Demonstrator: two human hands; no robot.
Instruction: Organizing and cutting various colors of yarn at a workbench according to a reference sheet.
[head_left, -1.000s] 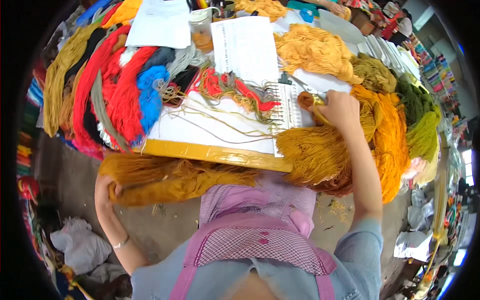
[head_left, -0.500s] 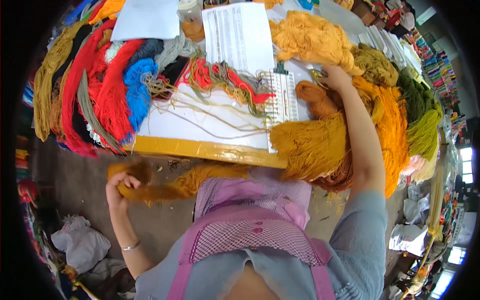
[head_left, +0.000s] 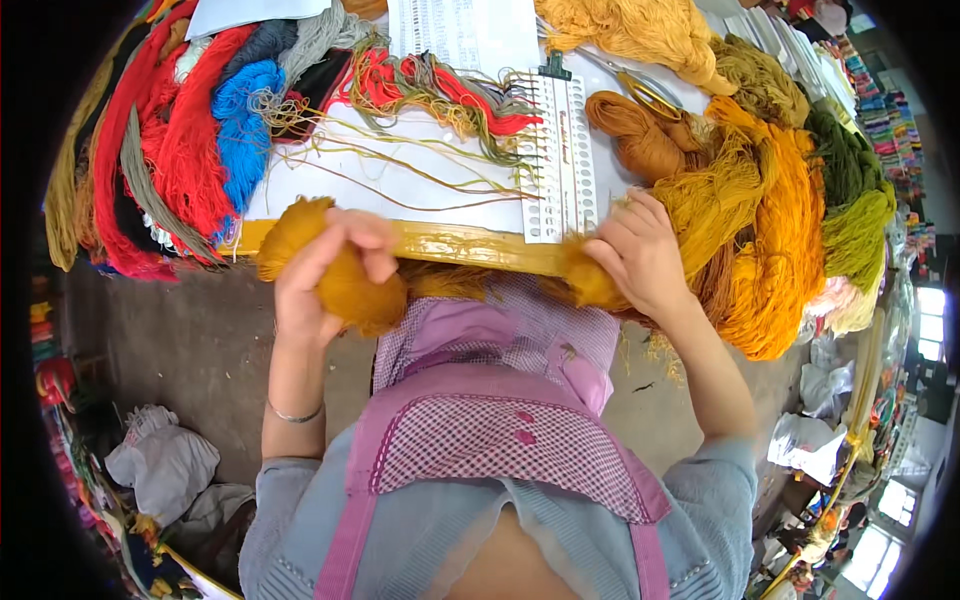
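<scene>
Centre frame, our left hand (head_left: 325, 275) fingers close around a mustard yarn skein (head_left: 350, 285); right hand (head_left: 640, 255) grips its other end. Tugging carelessly could tangle strands against the tabletop (head_left: 440, 243) edge.

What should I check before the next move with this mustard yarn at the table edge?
1. Left hand grips the mustard yarn bundle: ok, fingers wrap over it.
2. Right hand holds the other end of the yarn: ok, closed on it at the yellow table edge.
3. Yarn between the hands free of snags: cannot tell, it runs below the table edge, partly hidden.
4. Loose threads on the white sheet clear of the hands: ok, they lie farther back.
5. Orange skeins apart from the right hand: not ok, they crowd against it.
</scene>
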